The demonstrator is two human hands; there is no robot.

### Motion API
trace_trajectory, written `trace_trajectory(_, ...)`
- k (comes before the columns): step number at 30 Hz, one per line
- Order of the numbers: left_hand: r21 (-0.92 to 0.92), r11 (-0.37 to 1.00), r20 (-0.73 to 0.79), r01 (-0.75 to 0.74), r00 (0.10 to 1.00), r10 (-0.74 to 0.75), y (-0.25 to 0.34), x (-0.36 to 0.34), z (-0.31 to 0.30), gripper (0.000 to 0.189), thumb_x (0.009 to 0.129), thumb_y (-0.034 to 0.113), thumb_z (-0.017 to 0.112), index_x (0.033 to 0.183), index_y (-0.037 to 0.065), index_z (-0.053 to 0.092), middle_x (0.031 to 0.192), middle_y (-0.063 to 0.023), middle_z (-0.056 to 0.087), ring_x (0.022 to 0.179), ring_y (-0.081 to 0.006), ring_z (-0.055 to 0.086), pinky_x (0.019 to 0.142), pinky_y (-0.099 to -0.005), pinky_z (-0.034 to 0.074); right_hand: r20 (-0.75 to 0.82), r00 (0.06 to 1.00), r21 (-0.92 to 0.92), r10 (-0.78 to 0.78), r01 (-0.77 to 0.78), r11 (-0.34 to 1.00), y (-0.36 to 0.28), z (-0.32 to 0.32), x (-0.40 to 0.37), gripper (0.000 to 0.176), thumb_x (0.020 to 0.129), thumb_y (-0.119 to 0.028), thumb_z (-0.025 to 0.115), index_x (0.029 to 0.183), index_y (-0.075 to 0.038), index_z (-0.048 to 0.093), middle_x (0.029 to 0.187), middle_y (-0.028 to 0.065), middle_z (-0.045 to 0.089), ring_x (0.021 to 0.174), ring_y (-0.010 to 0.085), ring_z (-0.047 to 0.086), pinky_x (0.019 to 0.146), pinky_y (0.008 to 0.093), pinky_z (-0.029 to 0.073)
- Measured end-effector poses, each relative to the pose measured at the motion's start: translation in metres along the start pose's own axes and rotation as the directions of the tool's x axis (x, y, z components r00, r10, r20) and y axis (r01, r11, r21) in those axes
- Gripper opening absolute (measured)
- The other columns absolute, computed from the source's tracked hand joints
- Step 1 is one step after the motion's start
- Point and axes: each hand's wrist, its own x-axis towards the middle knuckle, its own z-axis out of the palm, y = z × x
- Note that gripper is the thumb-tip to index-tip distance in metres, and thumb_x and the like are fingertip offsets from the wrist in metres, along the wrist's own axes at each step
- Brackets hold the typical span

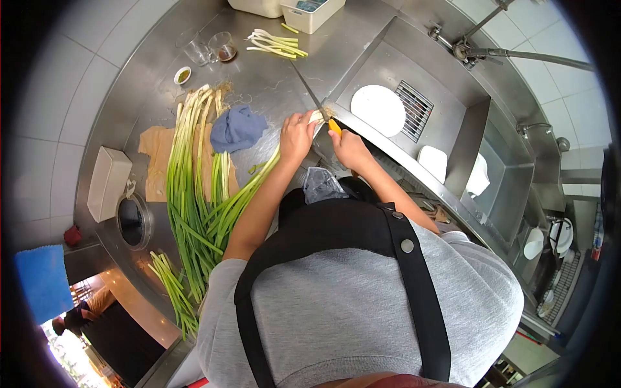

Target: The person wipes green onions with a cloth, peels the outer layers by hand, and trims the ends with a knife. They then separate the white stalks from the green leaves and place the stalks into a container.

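Observation:
My right hand [353, 151] is closed around the yellow handle of a knife [308, 86], whose long blade points away toward the back of the steel counter. Beside it, my left hand [297, 137] grips spring onions [262, 178] close to their white root ends, which stick out right at the blade near the sink's edge. Their green leaves trail back under my left forearm. A larger pile of spring onions [184, 155] lies to the left on brown paper [155, 155], with a crumpled blue cloth [238, 128] next to it.
Trimmed white stalks [277, 44] lie at the back, near two glass mugs [222, 46] and a small sauce dish [182, 75]. Cut green leaves [173, 291] rest at lower left. On the right, the steel sink [446, 71] holds a round white plate [378, 110]. White containers [312, 16] stand behind.

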Motion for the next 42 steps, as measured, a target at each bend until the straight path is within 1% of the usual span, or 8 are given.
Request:
trace_trajectory(11,-0.001,1.0,0.014,0.013,1.0,-0.013,0.004,0.0,-0.002,0.029,0.08,0.017,0.062,0.109,0.011,0.064,0.093,-0.0141,0.059,0.086,-0.0333,0.056,0.077,-0.0403,0.046,0.005,1.0,-0.012,-0.025,0.026,1.0,-0.004,0.005,0.015,0.053,0.093,-0.039,0.042,0.085,0.01,0.057,0.081,0.0339,0.058,0.086,0.0484,0.057,0.076,0.0501,0.045)
trace_trajectory(16,-0.041,0.997,0.001,0.062,0.998,-0.062,-0.008,0.005,0.0,0.029,0.08,0.021,0.063,0.108,0.011,0.063,0.092,-0.0132,0.059,0.086,-0.0333,0.056,0.076,-0.0405,0.046,0.096,0.995,0.12,-0.004,-0.008,0.993,0.016,-0.009,0.029,0.051,0.095,-0.042,0.039,0.077,0.004,0.053,0.052,0.0108,0.051,0.036,0.0182,0.05,0.038,0.0331,0.041)
trace_trajectory(19,-0.044,0.994,-0.016,0.101,0.995,-0.101,-0.025,0.012,-0.002,0.03,0.081,0.022,0.063,0.108,0.01,0.063,0.092,-0.0141,0.059,0.086,-0.0338,0.057,0.077,-0.04,0.046,0.093,0.994,0.377,0.058,-0.089,0.922,0.004,-0.033,0.011,0.049,0.095,-0.042,0.039,0.078,0.002,0.051,0.05,0.0046,0.045,0.036,0.0152,0.047,0.036,0.0304,0.038)
trace_trajectory(27,-0.232,0.97,0.199,0.074,0.98,-0.027,-0.025,0.025,-0.012,0.036,0.077,0.029,0.067,0.105,0.007,0.062,0.091,-0.0154,0.061,0.085,-0.0345,0.059,0.076,-0.0396,0.047,0.099,0.993,0.438,0.064,-0.102,0.893,0.018,-0.028,0.01,0.046,0.091,-0.044,0.049,0.082,0.002,0.052,0.051,0.0028,0.045,0.036,0.0118,0.044,0.035,0.0276,0.036)
trace_trajectory(29,-0.201,0.978,0.254,0.05,0.967,0.003,-0.019,0.032,-0.018,0.035,0.077,0.029,0.068,0.102,0.006,0.062,0.091,-0.0155,0.061,0.085,-0.0336,0.06,0.075,-0.0393,0.047,-0.058,0.998,0.298,0.0,0.018,0.954,0.016,-0.023,0.013,0.052,0.086,-0.045,0.055,0.083,0.007,0.057,0.063,0.0213,0.059,0.058,0.033,0.061,0.058,0.041,0.048)
trace_trajectory(32,-0.115,0.993,0.338,0.037,0.941,0.004,-0.019,0.038,-0.022,0.036,0.075,0.033,0.07,0.097,0.005,0.062,0.093,-0.0159,0.062,0.085,-0.034,0.06,0.074,-0.0387,0.047,-0.096,0.995,0.313,0.018,0.013,0.95,0.012,-0.031,0.022,0.051,0.083,-0.044,0.057,0.087,0.007,0.059,0.071,0.0266,0.06,0.071,0.0404,0.061,0.068,0.0442,0.048)
trace_trajectory(37,-0.356,0.89,0.368,0.283,0.919,-0.145,-0.012,0.047,-0.057,0.033,0.077,0.032,0.07,0.091,0.004,0.06,0.086,-0.0135,0.063,0.077,-0.022,0.061,0.069,-0.0318,0.047,-0.071,0.987,-0.141,-0.143,0.132,0.981,0.014,-0.06,0.077,0.041,0.08,-0.037,0.059,0.089,0.003,0.06,0.084,0.0256,0.063,0.085,0.0406,0.061,0.075,0.0461,0.048)
trace_trajectory(42,-0.573,0.785,0.256,0.234,0.962,-0.1,-0.007,0.056,-0.103,0.02,0.078,0.014,0.071,0.085,0.002,0.058,0.078,0.0022,0.059,0.073,-0.0034,0.048,0.066,-0.0212,0.042,0.099,0.951,-0.31,-0.294,0.31,0.899,0.024,-0.041,0.155,0.045,0.075,-0.037,0.069,0.105,-0.006,0.058,0.105,0.0178,0.061,0.097,0.0344,0.059,0.082,0.0425,0.047)
